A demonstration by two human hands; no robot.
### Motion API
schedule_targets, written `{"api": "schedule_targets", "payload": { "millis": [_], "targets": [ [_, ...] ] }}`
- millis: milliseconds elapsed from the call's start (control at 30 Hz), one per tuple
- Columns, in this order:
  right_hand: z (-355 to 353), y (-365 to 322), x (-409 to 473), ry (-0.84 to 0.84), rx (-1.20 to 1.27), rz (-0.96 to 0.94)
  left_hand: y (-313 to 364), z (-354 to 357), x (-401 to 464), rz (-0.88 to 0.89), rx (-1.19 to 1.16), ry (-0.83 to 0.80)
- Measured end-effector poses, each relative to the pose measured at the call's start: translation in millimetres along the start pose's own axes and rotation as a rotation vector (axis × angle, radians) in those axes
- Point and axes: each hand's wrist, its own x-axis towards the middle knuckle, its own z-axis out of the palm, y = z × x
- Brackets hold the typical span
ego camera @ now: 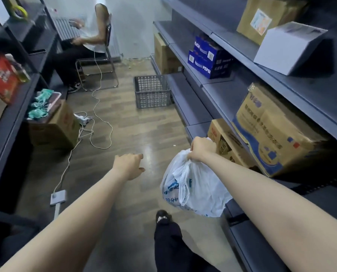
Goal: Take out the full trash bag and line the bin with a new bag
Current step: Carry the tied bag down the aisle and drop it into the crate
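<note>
Bag (pixel 195 185) hangs long-axis down from the clenched right hand (pixel 200 149); the left hand (pixel 128 163), left of the bag, spreads empty.

"PEPSI" reads clearly in white on the lower of two stacked blue cartons (pixel 209 62), far right shelf; the upper carton's print is upside down and unreadable. Each shows a barcode label, digits too small. White trash bag (pixel 195 185) in the right hand (pixel 200 149): blue print, "30" followed by Chinese characters near the bottom left, the rest creased. Big brown box (pixel 273 130), near right shelf: blue Chinese lettering, blurred, not readable. Red box (pixel 2 78), left shelf: white characters, illegible. Sticker on the top-right cardboard box (pixel 269 15): unreadable.
</note>
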Motion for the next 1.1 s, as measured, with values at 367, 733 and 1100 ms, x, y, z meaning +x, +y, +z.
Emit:
{"api": "schedule_targets", "payload": {
  "millis": [367, 733, 1100],
  "targets": [
    [-36.7, -70.8, 234.6, -0.059, -0.016, 0.024, -76.2, -40.9, 195.6, -0.035, -0.128, -0.154],
    [-64.8, -167.7, 446.4, -0.036, -0.045, 0.073, -228.0, -110.7, 411.3, -0.08, -0.05, -0.146],
    [-119.6, -267.3, 644.4, -0.041, -0.118, 0.119, -323.2, -242.3, 644.4, 0.096, 0.022, -0.077]
  ]
}}
